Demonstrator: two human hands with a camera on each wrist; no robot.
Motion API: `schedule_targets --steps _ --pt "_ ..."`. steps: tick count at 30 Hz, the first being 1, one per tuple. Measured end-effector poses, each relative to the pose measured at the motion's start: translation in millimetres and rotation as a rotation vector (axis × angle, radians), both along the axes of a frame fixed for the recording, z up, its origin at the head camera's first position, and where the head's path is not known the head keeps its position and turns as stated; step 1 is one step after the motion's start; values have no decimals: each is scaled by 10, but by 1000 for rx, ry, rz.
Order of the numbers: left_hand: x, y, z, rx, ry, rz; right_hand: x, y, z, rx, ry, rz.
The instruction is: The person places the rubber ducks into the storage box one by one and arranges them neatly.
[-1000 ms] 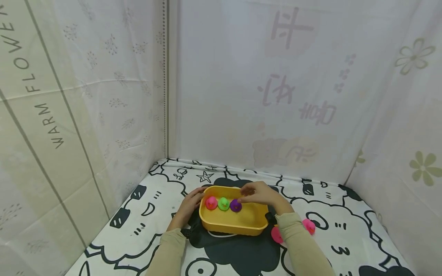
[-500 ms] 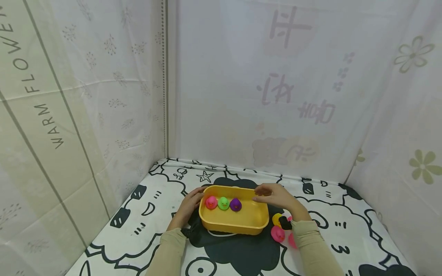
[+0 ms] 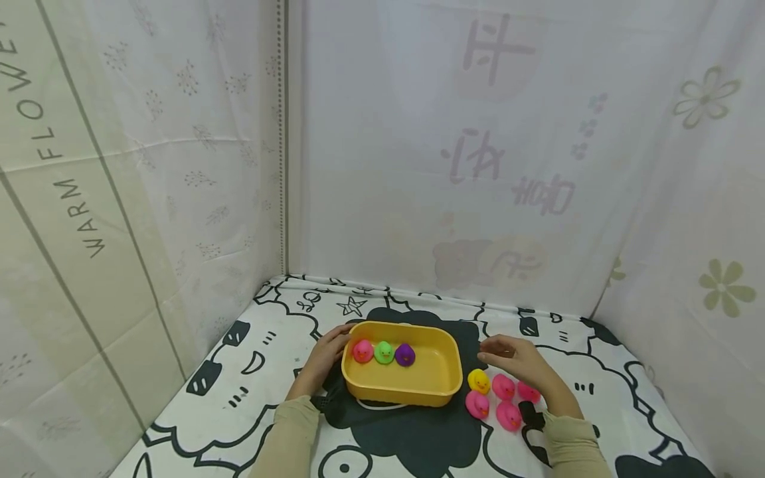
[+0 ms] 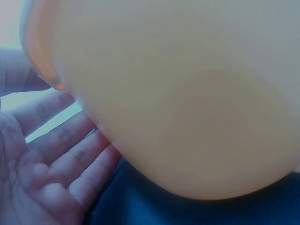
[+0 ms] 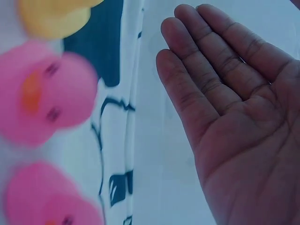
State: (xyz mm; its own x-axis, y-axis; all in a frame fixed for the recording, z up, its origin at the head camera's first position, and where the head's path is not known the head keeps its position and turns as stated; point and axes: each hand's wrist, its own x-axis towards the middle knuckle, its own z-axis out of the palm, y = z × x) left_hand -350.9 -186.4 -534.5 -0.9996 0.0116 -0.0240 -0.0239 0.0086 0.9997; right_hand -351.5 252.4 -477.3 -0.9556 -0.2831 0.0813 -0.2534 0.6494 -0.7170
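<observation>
A yellow plastic basin (image 3: 397,393) holds a row of three rubber ducks at its left: a pink duck (image 3: 362,351), a green duck (image 3: 384,352) and a purple duck (image 3: 405,355). My left hand (image 3: 325,358) rests against the basin's left end; in the left wrist view its straight fingers (image 4: 70,136) touch the outer wall. To the right of the basin, my right hand (image 3: 518,362) hovers above loose ducks with nothing in it. Its fingers look straight in the right wrist view. Below it are a yellow duck (image 3: 479,381) and several pink ducks (image 3: 509,415).
A white cloth (image 3: 263,411) with black cartoon drawings covers the table, and the basin sits over its dark cloud print (image 3: 418,438). Pale printed curtains (image 3: 370,133) stand behind and at both sides.
My right hand has moved right, from beside the purple duck inside the basin to above the loose ducks, uncovering more of them. The purple duck stays in the basin. My left hand stays put.
</observation>
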Motion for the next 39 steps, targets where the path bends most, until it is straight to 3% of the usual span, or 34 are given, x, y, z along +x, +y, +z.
schedule_targets --steps 11,15,24,30,39 --pt "29 11 21 -11 4 0 160 615 -186 -2 39 -190" --pt "34 7 31 -16 9 5 169 865 -257 -45 -29 -228" --pt "25 0 24 -9 7 -1 172 1060 -479 -121 -129 -179" --pt "18 3 45 -19 11 -1 165 1045 -517 -144 -170 -109" --pt "19 -7 33 -5 4 -9 146 1038 -570 -106 -205 -116"
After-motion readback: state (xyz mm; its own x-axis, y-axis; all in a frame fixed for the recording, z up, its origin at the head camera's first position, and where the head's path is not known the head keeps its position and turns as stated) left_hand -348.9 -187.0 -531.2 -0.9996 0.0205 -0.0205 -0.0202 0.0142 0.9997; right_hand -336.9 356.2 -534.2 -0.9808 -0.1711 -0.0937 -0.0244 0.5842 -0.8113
